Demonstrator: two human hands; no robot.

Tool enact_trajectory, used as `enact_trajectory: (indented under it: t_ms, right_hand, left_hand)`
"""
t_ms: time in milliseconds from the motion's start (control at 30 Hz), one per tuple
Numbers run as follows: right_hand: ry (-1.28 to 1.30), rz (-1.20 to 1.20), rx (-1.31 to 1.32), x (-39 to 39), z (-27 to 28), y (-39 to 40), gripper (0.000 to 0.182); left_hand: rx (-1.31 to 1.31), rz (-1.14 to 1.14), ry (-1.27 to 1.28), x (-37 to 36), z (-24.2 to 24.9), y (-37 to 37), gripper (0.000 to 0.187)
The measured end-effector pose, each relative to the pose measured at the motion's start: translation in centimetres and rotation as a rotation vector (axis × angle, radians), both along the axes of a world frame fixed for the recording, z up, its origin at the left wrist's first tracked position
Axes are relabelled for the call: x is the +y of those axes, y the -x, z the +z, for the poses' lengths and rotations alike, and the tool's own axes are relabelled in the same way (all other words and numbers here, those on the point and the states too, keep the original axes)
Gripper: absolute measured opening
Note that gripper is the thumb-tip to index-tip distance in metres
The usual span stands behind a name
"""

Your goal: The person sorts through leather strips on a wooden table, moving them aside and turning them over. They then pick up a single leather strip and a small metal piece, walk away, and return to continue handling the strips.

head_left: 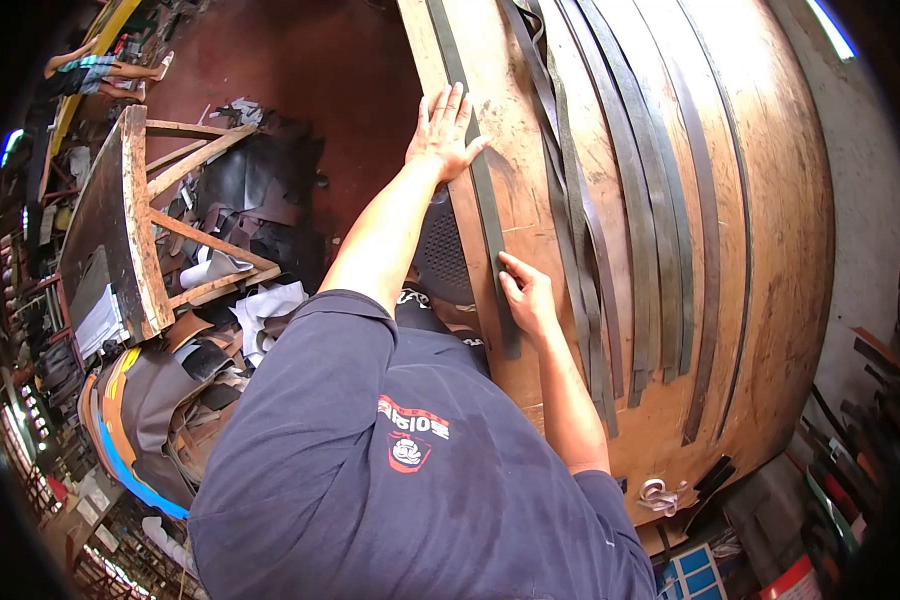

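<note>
A long dark strip lies along the near edge of the wooden table. My left hand rests on its upper part, fingers spread and palm down. Lower on the same strip, my right hand has its thumb and index finger at the strip's right edge, with the other fingers curled; whether they pinch the strip is too small to tell. Several more long dark strips run side by side across the table, to the right of both hands.
Scissors lie at the table's lower corner beside short black pieces. At left stand a wooden frame and a bin with scraps. Another person is far off at the upper left. A wall runs along the right.
</note>
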State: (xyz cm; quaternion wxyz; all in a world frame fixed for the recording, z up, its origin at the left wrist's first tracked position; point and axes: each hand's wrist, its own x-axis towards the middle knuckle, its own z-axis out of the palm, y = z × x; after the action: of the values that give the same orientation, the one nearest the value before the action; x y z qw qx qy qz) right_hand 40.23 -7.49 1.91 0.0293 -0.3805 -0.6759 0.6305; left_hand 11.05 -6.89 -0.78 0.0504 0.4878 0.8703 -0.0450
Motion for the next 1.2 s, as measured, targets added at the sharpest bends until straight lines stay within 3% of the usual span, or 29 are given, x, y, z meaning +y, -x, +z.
enact_trajectory:
  t_ms: [267,700,800,833,900,933,1200]
  right_hand:
    - [0.010,-0.010,0.003,-0.1,-0.2,0.1,0.034]
    - [-0.257,-0.153,-0.037,-1.8,0.6,0.7,0.032]
    - [-0.211,-0.202,-0.073,-2.3,0.5,1.0,0.033]
    - [-0.206,-0.211,-0.095,-2.3,1.2,1.2,0.033]
    - [-0.208,-0.252,-0.122,-2.5,2.1,1.6,0.034]
    - [-0.193,-0.273,-0.108,-2.7,1.6,1.6,0.034]
    - [-0.179,-0.428,-0.243,-3.9,4.5,3.6,0.030]
  left_hand:
    - [-0.014,0.002,-0.024,0.0,-0.4,0.1,0.080]
    - [-0.058,-0.020,-0.116,-0.5,-0.5,-0.2,0.079]
    - [-0.051,-0.426,-0.368,-2.5,-1.3,-2.2,0.074]
    - [-0.289,-0.667,-0.371,-3.5,-1.8,-2.5,0.078]
    - [-0.512,-1.042,-0.240,-6.3,0.0,-4.7,0.087]
    - [-0.522,-1.141,-0.050,-7.1,2.2,-5.9,0.088]
    - [-0.511,-1.380,-0.049,-4.1,2.9,-1.9,0.081]
